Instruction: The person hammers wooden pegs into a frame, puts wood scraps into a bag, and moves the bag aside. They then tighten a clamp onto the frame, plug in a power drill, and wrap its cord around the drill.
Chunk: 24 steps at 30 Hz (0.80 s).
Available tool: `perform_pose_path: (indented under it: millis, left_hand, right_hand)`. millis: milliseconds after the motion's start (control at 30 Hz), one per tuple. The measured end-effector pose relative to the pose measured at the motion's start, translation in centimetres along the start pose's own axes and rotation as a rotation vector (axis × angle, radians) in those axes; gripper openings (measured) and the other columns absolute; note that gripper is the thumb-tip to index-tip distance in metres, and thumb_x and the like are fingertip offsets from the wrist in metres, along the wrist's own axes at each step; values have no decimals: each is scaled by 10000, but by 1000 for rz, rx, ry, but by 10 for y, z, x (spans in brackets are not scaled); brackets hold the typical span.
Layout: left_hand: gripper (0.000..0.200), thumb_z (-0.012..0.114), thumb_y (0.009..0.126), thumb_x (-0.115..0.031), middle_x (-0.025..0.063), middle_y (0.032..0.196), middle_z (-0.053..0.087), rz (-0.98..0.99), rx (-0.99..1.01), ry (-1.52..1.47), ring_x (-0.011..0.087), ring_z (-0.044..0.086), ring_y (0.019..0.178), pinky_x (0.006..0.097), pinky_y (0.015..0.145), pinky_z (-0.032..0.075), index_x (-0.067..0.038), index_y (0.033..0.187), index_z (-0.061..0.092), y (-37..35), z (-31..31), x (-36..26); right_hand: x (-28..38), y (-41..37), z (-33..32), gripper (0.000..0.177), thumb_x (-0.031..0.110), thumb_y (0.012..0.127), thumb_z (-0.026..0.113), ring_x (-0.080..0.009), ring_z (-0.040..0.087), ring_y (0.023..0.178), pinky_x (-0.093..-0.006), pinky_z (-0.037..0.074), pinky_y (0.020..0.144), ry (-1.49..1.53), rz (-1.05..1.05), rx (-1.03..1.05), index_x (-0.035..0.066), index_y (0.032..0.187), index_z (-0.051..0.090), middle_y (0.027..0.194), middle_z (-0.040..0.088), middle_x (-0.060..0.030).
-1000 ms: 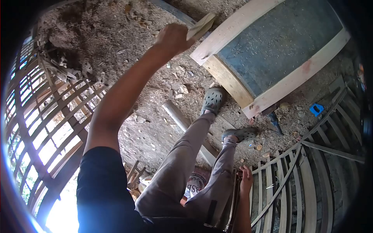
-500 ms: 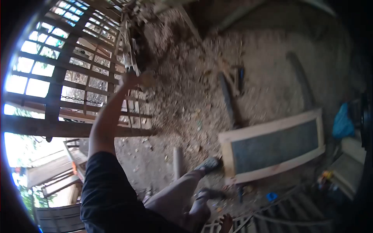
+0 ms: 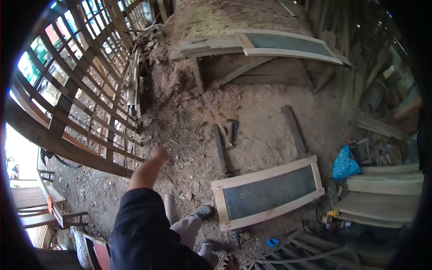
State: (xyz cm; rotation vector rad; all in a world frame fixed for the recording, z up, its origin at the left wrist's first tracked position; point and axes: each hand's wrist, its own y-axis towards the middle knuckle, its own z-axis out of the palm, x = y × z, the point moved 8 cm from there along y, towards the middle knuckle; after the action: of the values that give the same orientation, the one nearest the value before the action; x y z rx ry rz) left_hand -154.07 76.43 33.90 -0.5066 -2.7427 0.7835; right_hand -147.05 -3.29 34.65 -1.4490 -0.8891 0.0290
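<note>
My left hand (image 3: 159,156) reaches out over the dirt floor near the lower end of the slatted wooden fence (image 3: 83,101). It is smeared by motion, its fingers do not show clearly, and I see nothing in it. My right hand (image 3: 232,262) is at the bottom edge, partly cut off, its fingers apart and nothing visible in them. Ahead of my right hand lies a pale wooden frame with a dark panel (image 3: 270,193), above the floor. Dark wooden bars (image 3: 294,130) extend beyond its far side.
A second framed panel (image 3: 288,43) rests on a wooden bench (image 3: 209,46) at the back. A blue-and-wood tool (image 3: 232,130) lies on the floor. A blue bag (image 3: 345,163) and stacked boards (image 3: 382,193) are at right. A short post (image 3: 169,208) stands by my foot.
My left hand has moved away from the sticks by the fence and back toward me. The view has tilted up and shifted, bringing the back bench into sight.
</note>
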Motion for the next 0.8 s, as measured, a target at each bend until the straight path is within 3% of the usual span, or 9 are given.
perform_pose_path:
  millis: [67,100,167,367,433,500,600,700,800]
  left_hand:
    - [651,730,743,-579,129,1285,636,252,318,248,305,593,1214,486,936,505,-155,1235,675,-97,145,-55]
    - [745,706,737,-638,133,1319,615,306,484,258,315,574,1238,493,959,490,-135,1282,643,-187,149,-87]
    - [827,667,732,-707,141,1307,620,411,397,259,337,586,1219,486,969,493,-80,1272,636,-266,216,-131]
    - [695,580,778,-679,160,1189,680,772,443,248,318,641,1121,418,957,505,-85,1109,724,-440,194,-240]
    - [729,608,765,-706,157,1217,665,813,298,172,330,614,1154,442,981,478,-108,1173,692,-420,213,-251]
    - [661,617,784,-644,162,1183,676,720,384,324,319,665,1025,446,907,511,-96,1144,703,-433,190,-269]
    - [633,537,831,-635,201,1119,692,627,455,216,353,648,1098,444,950,496,-71,1021,754,-405,215,-259]
    - [641,516,843,-632,209,1149,681,614,392,226,360,634,1125,450,965,483,-67,1038,749,-412,248,-241]
    - [651,494,855,-632,184,1186,677,619,495,389,354,625,1147,440,991,467,-67,1066,740,-473,240,-233]
  right_hand:
    - [-26,-24,-15,323,401,896,628,-274,657,939,-428,522,738,-7,5,8,110,1037,637,1099,664,-115]
    - [-46,-37,-27,319,400,895,630,-274,656,945,-427,522,740,-9,17,3,110,1029,638,1103,662,-115]
    - [-96,-67,-53,311,397,892,633,-275,654,956,-425,523,742,-12,58,-20,112,1015,639,1110,660,-116]
    - [-361,-215,-85,289,391,885,642,-276,649,990,-417,525,751,124,273,-241,115,972,642,1130,652,-119]
    - [-440,-242,-59,283,389,882,646,-276,647,1002,-415,525,754,40,219,-303,116,957,643,1137,649,-120]
    - [-443,-239,-61,295,380,950,569,-298,650,861,-445,497,777,-773,-233,-684,105,982,673,925,691,-83]
    - [-445,-281,-78,327,348,965,521,-343,653,882,-434,502,795,178,149,-664,59,965,675,894,693,-135]
    - [-438,-289,-74,302,316,930,579,-363,656,936,-453,498,825,218,248,-617,35,991,672,937,696,-166]
    - [-392,-283,-95,319,299,908,624,-392,639,976,-446,506,861,-120,83,-573,21,1060,668,949,685,-189]
